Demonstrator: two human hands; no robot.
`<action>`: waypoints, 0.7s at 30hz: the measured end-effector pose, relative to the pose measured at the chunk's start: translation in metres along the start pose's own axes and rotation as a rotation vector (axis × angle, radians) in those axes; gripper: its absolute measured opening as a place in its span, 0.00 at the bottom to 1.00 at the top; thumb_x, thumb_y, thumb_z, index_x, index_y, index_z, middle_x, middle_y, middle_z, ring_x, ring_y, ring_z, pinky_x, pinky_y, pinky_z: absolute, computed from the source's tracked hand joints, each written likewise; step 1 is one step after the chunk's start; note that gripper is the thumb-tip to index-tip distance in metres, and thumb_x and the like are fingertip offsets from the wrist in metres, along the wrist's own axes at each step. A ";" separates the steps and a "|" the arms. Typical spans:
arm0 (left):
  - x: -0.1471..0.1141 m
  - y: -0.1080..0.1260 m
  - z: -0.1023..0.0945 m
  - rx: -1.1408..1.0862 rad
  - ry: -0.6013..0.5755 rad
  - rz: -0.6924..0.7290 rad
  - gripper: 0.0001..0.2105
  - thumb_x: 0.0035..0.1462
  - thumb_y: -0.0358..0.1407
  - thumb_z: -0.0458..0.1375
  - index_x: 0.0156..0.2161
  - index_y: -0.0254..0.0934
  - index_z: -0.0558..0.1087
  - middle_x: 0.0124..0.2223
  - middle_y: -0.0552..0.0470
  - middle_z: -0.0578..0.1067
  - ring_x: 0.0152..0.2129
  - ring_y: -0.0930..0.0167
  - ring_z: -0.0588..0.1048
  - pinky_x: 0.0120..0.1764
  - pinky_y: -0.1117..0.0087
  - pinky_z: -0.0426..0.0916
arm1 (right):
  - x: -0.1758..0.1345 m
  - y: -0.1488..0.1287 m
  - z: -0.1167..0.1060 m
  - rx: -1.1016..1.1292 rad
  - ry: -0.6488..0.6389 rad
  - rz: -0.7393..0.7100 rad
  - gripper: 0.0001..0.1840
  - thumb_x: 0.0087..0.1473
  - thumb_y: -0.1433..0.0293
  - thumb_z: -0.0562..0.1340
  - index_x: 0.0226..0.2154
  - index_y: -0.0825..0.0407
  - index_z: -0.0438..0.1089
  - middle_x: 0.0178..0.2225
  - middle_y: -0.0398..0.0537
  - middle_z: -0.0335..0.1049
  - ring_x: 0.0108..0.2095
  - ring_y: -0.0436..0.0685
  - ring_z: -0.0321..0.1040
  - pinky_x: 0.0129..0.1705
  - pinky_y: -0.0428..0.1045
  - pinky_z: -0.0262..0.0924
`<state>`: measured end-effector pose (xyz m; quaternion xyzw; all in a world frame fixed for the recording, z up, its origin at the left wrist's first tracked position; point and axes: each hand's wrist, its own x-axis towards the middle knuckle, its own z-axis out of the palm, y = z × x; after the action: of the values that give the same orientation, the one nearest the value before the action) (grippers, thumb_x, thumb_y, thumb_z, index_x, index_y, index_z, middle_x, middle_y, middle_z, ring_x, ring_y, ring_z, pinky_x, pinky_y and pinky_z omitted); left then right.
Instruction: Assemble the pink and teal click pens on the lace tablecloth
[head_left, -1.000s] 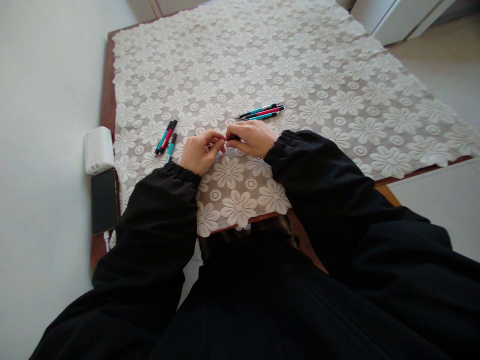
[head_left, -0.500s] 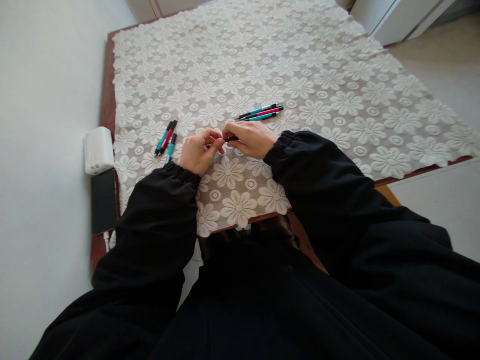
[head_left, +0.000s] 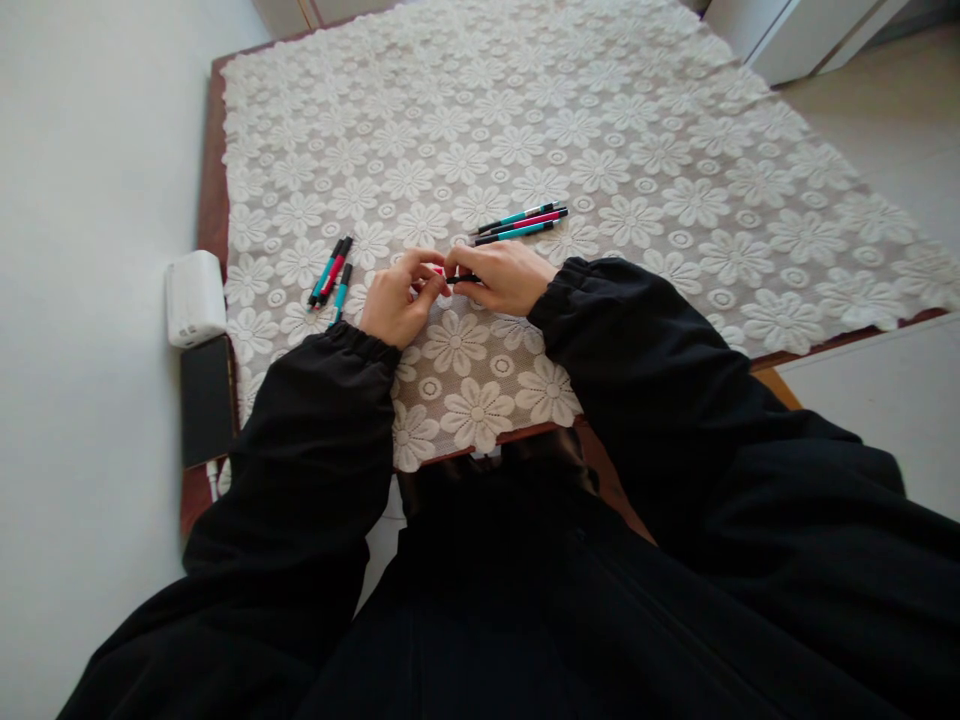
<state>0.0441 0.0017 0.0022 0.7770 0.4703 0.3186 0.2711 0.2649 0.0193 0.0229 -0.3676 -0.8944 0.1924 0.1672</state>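
Close together over the near part of the table, my left hand and my right hand meet at the fingertips. The left fingers pinch a red pen part, mostly hidden behind them. In the right fingers is a black pen part, lying roughly level. Whether the two parts are joined cannot be made out. Just beyond the right hand lie several slim pens, two turquoise and one red, side by side. Left of my left hand are shorter pen pieces in turquoise and red with black ends.
A white lace tablecloth with raised flowers covers the wooden table. At the left edge, by the wall, sit a white charger-like block and a dark phone with a white cable. White furniture stands beyond the far right corner.
The fingertips have shifted slightly, and a little more of the black part shows at the right fingers. The pens on the cloth lie as before.
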 end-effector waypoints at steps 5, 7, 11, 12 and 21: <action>0.000 -0.001 0.000 0.005 -0.011 -0.001 0.13 0.68 0.37 0.59 0.54 0.39 0.74 0.37 0.51 0.83 0.26 0.73 0.77 0.29 0.71 0.67 | 0.000 0.001 0.001 0.016 -0.016 -0.042 0.15 0.65 0.68 0.58 0.52 0.53 0.71 0.44 0.51 0.77 0.43 0.59 0.69 0.45 0.51 0.54; 0.000 -0.002 0.000 -0.005 -0.016 0.006 0.13 0.68 0.38 0.58 0.55 0.39 0.73 0.37 0.51 0.83 0.26 0.72 0.77 0.30 0.71 0.68 | 0.000 0.001 0.001 0.015 -0.017 -0.049 0.15 0.65 0.68 0.58 0.52 0.53 0.71 0.45 0.51 0.77 0.44 0.59 0.69 0.45 0.52 0.55; 0.000 -0.003 0.000 -0.012 -0.031 0.004 0.14 0.69 0.41 0.59 0.55 0.39 0.73 0.36 0.51 0.83 0.28 0.71 0.79 0.31 0.70 0.69 | 0.000 0.000 0.001 -0.014 -0.030 -0.039 0.16 0.66 0.69 0.58 0.53 0.53 0.71 0.46 0.52 0.77 0.43 0.58 0.70 0.45 0.52 0.54; 0.000 -0.003 0.000 -0.008 -0.033 -0.001 0.14 0.69 0.42 0.59 0.55 0.40 0.73 0.36 0.51 0.84 0.29 0.71 0.79 0.31 0.70 0.69 | -0.001 0.000 0.000 -0.024 -0.033 -0.035 0.16 0.66 0.69 0.58 0.53 0.54 0.71 0.46 0.52 0.77 0.43 0.58 0.70 0.45 0.52 0.54; -0.001 0.003 -0.002 0.034 -0.029 0.023 0.15 0.71 0.45 0.56 0.54 0.39 0.75 0.35 0.51 0.83 0.29 0.71 0.78 0.34 0.70 0.71 | -0.002 0.000 0.000 -0.043 -0.025 -0.080 0.17 0.65 0.71 0.56 0.54 0.53 0.71 0.46 0.51 0.77 0.43 0.58 0.69 0.43 0.51 0.54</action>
<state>0.0441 -0.0006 0.0056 0.7913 0.4628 0.3025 0.2612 0.2661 0.0182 0.0231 -0.3328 -0.9143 0.1708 0.1555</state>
